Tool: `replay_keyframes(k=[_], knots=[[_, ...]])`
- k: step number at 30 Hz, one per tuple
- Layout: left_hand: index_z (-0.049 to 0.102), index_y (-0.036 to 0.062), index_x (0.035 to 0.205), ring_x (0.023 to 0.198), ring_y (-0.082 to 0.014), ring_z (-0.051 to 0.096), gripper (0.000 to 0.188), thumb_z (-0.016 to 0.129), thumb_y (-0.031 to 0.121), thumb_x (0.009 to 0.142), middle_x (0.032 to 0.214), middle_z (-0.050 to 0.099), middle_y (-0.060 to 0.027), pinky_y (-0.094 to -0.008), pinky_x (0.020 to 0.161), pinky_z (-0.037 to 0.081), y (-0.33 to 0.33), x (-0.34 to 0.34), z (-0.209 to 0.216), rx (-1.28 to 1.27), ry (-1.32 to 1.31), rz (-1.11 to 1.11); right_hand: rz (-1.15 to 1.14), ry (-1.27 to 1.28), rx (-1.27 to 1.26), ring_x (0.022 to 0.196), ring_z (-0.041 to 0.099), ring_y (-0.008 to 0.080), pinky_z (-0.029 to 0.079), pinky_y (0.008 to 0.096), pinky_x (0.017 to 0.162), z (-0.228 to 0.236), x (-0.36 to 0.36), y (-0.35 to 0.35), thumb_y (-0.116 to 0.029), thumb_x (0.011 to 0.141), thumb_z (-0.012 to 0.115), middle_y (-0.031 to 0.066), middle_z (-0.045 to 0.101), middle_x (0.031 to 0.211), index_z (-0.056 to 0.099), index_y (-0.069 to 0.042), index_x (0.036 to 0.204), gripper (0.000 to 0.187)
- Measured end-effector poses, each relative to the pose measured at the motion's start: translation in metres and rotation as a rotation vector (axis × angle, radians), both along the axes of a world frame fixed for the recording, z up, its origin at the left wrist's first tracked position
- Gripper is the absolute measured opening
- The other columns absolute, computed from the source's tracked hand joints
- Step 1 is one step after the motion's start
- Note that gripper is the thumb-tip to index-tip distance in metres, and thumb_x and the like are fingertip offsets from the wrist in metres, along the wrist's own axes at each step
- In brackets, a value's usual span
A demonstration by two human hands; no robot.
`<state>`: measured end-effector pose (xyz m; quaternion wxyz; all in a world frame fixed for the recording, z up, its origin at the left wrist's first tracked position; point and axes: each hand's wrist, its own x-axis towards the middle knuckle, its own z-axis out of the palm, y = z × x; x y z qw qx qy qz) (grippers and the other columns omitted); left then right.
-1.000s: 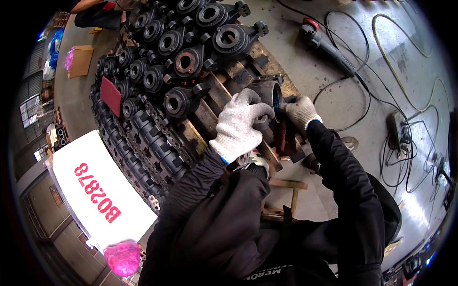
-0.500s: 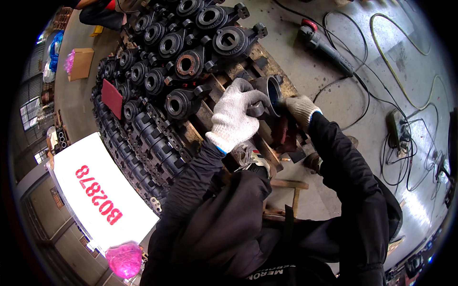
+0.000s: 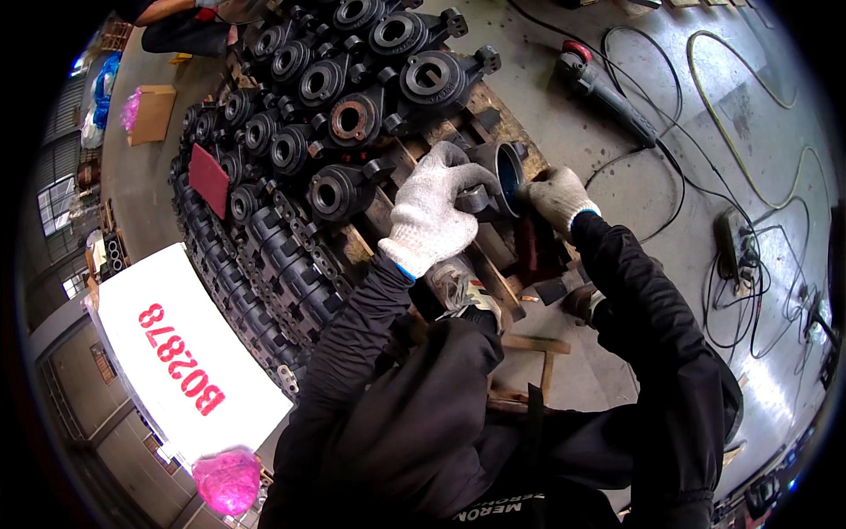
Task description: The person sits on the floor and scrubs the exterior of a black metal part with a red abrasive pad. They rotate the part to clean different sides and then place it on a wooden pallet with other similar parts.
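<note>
My left hand [image 3: 434,204], in a whitish knit glove, is closed round the near side of a dark metal casting with a round, hollow end. The casting's open ring [image 3: 508,176] faces right, and its bore looks bluish inside. My right hand [image 3: 560,201], gloved alike, has its fingers curled together right at the ring's mouth. What those fingers pinch, if anything, is hidden. Below that hand a dark red cloth-like piece [image 3: 532,249] lies against the pallet boards. Several black castings with round bores [image 3: 335,192] stand in rows beyond my left hand.
Long black ribbed parts [image 3: 291,264] lie left of my arm, with a red sheet [image 3: 209,181] on the stack. An angle grinder [image 3: 608,101], its cords and a hose are on the floor at right. A white panel [image 3: 185,353] stands left. Another person's arm [image 3: 167,11] shows far left.
The view has shifted slightly. My right hand has moved a little at the ring's mouth; my left hand keeps its hold on the casting.
</note>
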<state>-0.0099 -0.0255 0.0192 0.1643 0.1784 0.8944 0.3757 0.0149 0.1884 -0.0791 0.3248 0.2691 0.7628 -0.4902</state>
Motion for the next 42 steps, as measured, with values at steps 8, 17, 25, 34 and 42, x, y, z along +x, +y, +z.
replay_keyframes(k=[8,17,25,34,42], knots=[[0.081,0.0115,0.097,0.101,-0.0291,0.066,0.041,0.063,-0.014,0.071,0.106,0.058,-0.0098,-0.035,0.086,0.055,-0.006,-0.01,0.002,-0.013,-0.013,-0.021,0.238,0.544,0.22,0.105,0.069,0.0484,0.056,0.0551,0.094,-0.023,-0.022,-0.002,-0.026,0.084,0.077,0.0315,0.073,0.102,0.072,0.006,0.106,0.039],[0.08,0.0078,0.101,0.11,-0.0304,0.064,0.047,0.055,-0.015,0.069,0.113,0.059,-0.0106,-0.0353,0.099,0.052,-0.011,-0.039,0.005,-0.026,-0.121,-0.047,-0.016,0.152,-0.02,0.093,0.077,0.0345,0.06,0.042,0.086,-0.003,-0.032,-0.001,-0.03,0.085,0.078,0.0262,0.078,0.103,0.076,0.009,0.109,0.046],[0.083,0.0139,0.099,0.11,-0.034,0.066,0.046,0.059,-0.012,0.07,0.114,0.061,-0.0121,-0.0393,0.096,0.056,-0.015,-0.045,-0.004,-0.023,-0.108,-0.039,-0.375,-0.154,-0.46,0.085,0.072,0.0261,0.059,0.0401,0.076,-0.019,0.004,-0.014,-0.031,0.092,0.076,0.0157,0.074,0.094,0.074,0.007,0.107,0.041],[0.08,0.0049,0.104,0.116,-0.026,0.062,0.054,0.046,-0.019,0.068,0.115,0.058,-0.0092,-0.0311,0.106,0.046,-0.017,-0.056,-0.003,0.023,-0.239,-0.028,-0.799,-0.104,-0.802,0.083,0.07,0.0255,0.059,0.0396,0.08,-0.019,0.03,-0.036,-0.013,0.096,0.071,0.0128,0.07,0.094,0.067,0.001,0.114,0.024],[0.08,0.0067,0.1,0.106,-0.023,0.064,0.041,0.059,-0.017,0.074,0.109,0.058,-0.0069,-0.0305,0.096,0.051,-0.022,-0.027,-0.007,0.13,-0.138,0.007,-0.774,0.226,-0.255,0.08,0.068,0.0163,0.056,0.0303,0.074,0.008,0.084,-0.018,-0.021,0.097,0.076,0.0085,0.074,0.095,0.071,0.005,0.113,0.031]])
